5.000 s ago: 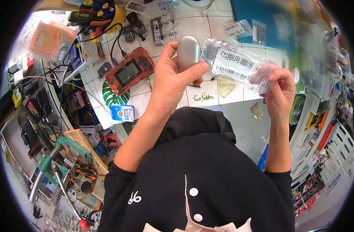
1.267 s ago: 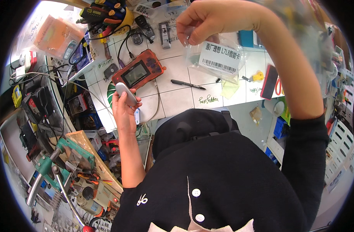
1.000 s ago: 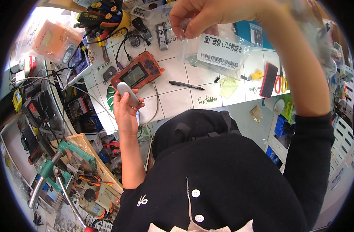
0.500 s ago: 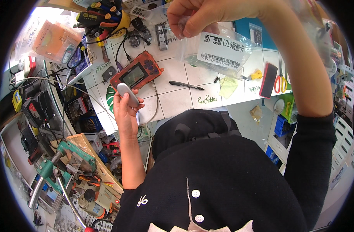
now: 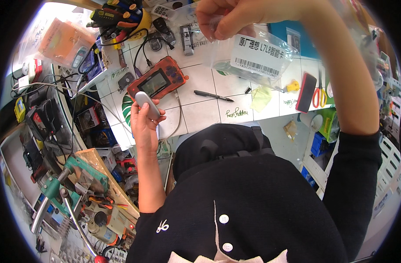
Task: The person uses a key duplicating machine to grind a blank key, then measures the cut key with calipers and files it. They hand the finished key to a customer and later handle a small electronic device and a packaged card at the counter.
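My left hand (image 5: 145, 129) is closed around a smooth grey oval key fob (image 5: 147, 105), its fingers and thumb along the sides. Just beyond the fob lies an orange-red handheld device (image 5: 170, 72) with a small screen and dark buttons, a cable running from it. Higher up, my right hand (image 5: 231, 21) pinches the top edge of a clear plastic zip bag (image 5: 277, 79). The bag hangs over the table with a white printed barcode label (image 5: 259, 57) facing up. I cannot make out its contents. A black pen (image 5: 213, 95) rests on the white tabletop between my hands.
Several key fobs (image 5: 187, 41) and a yellow tool holder (image 5: 143, 25) stand at the back. Toward the right are a yellow sticky note (image 5: 261, 97), a red-edged phone (image 5: 306, 93) and scissors (image 5: 319, 94). A green lever press (image 5: 56, 186) occupies the lower left.
The whole view has shifted slightly, with the table's things a little further right. Both hands keep their holds on the key fob and the zip bag.
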### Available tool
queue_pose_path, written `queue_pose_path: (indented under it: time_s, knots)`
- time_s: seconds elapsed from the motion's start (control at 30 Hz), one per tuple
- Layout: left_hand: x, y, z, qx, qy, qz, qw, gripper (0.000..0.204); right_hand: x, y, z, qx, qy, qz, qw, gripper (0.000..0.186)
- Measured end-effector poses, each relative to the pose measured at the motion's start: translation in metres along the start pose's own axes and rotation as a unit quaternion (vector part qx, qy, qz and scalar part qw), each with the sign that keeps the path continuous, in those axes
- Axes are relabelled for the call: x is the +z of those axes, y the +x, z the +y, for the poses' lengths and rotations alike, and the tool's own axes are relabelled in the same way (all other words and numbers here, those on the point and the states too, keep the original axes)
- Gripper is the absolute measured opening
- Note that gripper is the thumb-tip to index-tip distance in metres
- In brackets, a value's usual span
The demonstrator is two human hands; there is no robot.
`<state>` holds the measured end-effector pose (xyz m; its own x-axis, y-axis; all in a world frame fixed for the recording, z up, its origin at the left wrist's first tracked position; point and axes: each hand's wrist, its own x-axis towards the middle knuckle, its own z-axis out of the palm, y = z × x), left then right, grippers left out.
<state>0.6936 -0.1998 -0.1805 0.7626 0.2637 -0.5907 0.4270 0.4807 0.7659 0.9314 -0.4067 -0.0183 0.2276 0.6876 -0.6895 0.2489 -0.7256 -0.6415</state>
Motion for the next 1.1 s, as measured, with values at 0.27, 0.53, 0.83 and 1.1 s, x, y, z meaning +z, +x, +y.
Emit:
queue_pose_path:
  time_s: [0.27, 0.53, 0.83, 1.1]
  knots:
    - [0.000, 0.000, -0.001, 0.003, -0.005, 0.006, 1.000, 0.022, -0.003, 0.003, 0.005, -0.069, 0.033, -0.031, 0.997, 0.014]
    - [0.000, 0.000, -0.001, 0.005, -0.012, 0.015, 1.000, 0.028, 0.000, 0.004, 0.002, -0.047, 0.022, -0.012, 0.999, 0.013]
    - [-0.002, -0.002, -0.001, 0.001, -0.015, 0.021, 1.000, 0.028, 0.000, 0.010, 0.006, -0.102, 0.062, -0.027, 0.992, 0.011]
    - [-0.005, -0.001, -0.005, -0.011, 0.002, 0.028, 1.000, 0.034, 0.003, 0.012, 0.018, -0.049, 0.017, 0.014, 0.999, 0.011]
